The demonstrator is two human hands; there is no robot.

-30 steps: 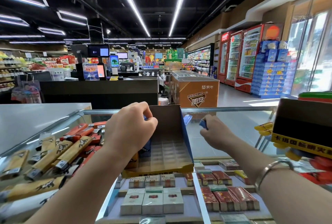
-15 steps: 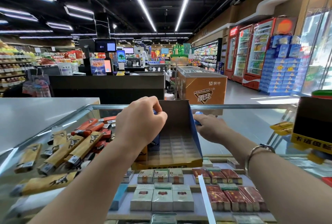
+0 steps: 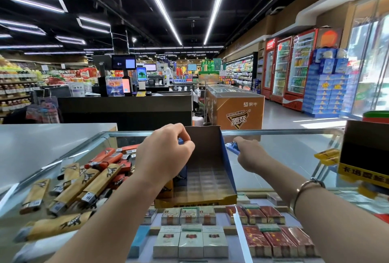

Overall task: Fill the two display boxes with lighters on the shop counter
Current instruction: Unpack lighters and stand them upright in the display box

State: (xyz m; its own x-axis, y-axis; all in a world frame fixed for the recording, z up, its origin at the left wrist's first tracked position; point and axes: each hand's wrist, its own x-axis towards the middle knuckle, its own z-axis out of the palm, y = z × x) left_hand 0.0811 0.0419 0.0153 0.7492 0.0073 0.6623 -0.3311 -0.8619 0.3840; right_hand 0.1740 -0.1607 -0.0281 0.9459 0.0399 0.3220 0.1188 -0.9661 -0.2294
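Note:
A brown display box [image 3: 207,170] with blue sides stands on the glass counter [image 3: 284,153]; its gridded floor shows bare on the right, with a few lighters standing at its left. My left hand [image 3: 163,157] hovers over the box's left side, fingers curled round a blue lighter [image 3: 180,141] that barely shows. My right hand [image 3: 250,155] is just right of the box and grips another blue lighter [image 3: 232,148]. A pile of loose tan and orange lighters [image 3: 84,176] lies on the counter to the left. A second black-and-yellow display box [image 3: 366,153] stands at the far right.
Under the glass lie rows of cigarette packs [image 3: 190,239]. A grey counter top [image 3: 42,146] adjoins at the left. Beyond are a black checkout desk [image 3: 126,109], an orange chest freezer [image 3: 237,109] and drink fridges [image 3: 294,69].
My right hand has moved a little left toward the box with its blue lighter. My left hand has stayed over the box's left side. My head has tilted slightly.

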